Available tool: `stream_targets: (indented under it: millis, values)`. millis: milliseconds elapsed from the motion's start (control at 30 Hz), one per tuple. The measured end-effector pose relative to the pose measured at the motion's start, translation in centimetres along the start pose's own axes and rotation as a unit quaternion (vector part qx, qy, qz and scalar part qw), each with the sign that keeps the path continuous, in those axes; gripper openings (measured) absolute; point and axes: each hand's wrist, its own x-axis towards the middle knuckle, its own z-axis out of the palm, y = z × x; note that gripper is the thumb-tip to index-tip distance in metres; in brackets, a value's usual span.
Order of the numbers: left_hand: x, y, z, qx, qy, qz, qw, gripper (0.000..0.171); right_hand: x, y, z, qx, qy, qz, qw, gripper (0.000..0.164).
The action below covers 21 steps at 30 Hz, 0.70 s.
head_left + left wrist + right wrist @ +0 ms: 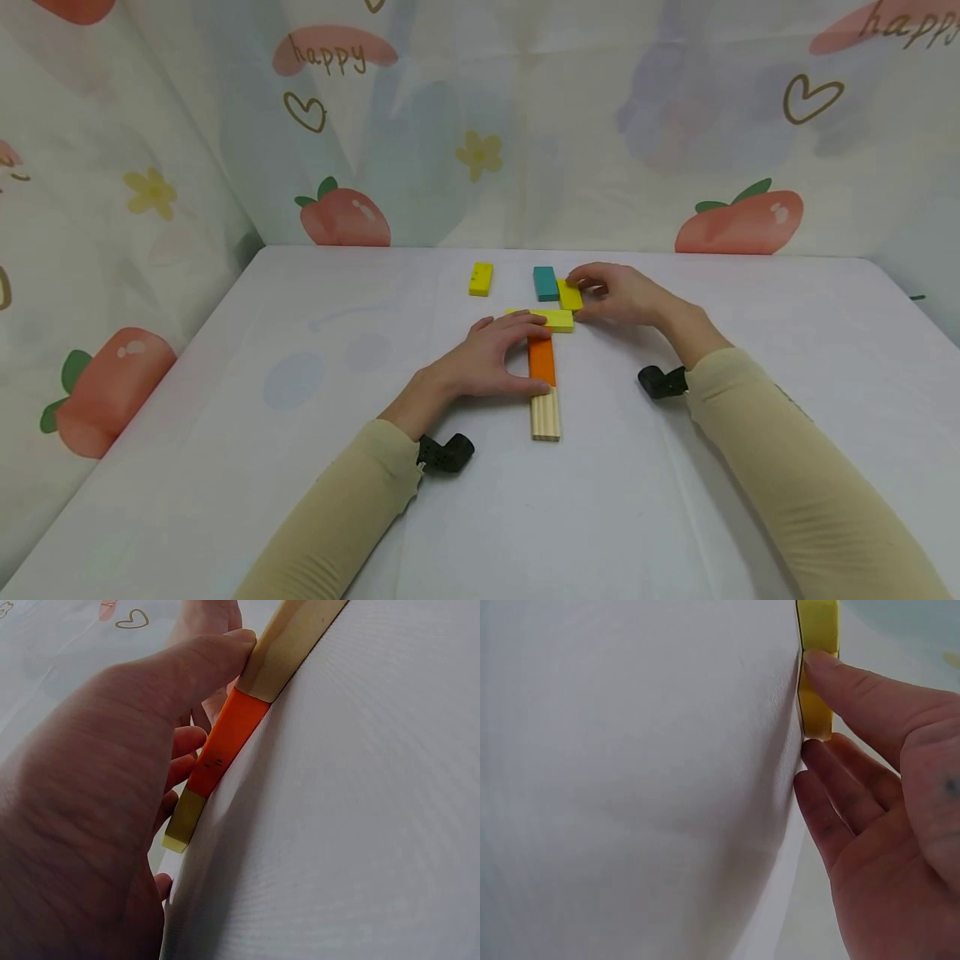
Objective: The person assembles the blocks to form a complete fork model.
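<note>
My left hand (498, 357) spans the orange block (542, 362). Its thumb touches near the seam with a plain wooden block (546, 417), and its fingers rest by the far end and a crosswise pale-yellow block (558, 321). These blocks lie flat, forming a T shape. The left wrist view shows the thumb against the wooden block (289, 649). My right hand (630, 296) pinches a small yellow block (570, 296) between thumb and fingers, at the right of the crosswise block's far side. In the right wrist view, the thumb covers part of the yellow block (816, 709).
A teal block (546, 284) lies just left of the pinched yellow block. Another yellow block (481, 279) lies farther left, apart from the rest. White cloth covers the table (637, 500), and a printed curtain (555, 125) hangs behind its far edge.
</note>
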Motion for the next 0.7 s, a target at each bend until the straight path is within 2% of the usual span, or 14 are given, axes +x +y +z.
stream_targets:
  millis: [233, 700]
  values:
    - [0.03, 0.12, -0.03, -0.001, -0.004, -0.005, 1.0, 0.067, -0.12, 0.13, -0.14, 0.0, -0.008, 0.004, 1.0, 0.057]
    - [0.06, -0.1, 0.14, 0.0, 0.003, 0.002, 1.0, 0.067, -0.28, 0.15, 0.04, -0.003, 0.003, -0.004, 1.0, 0.053]
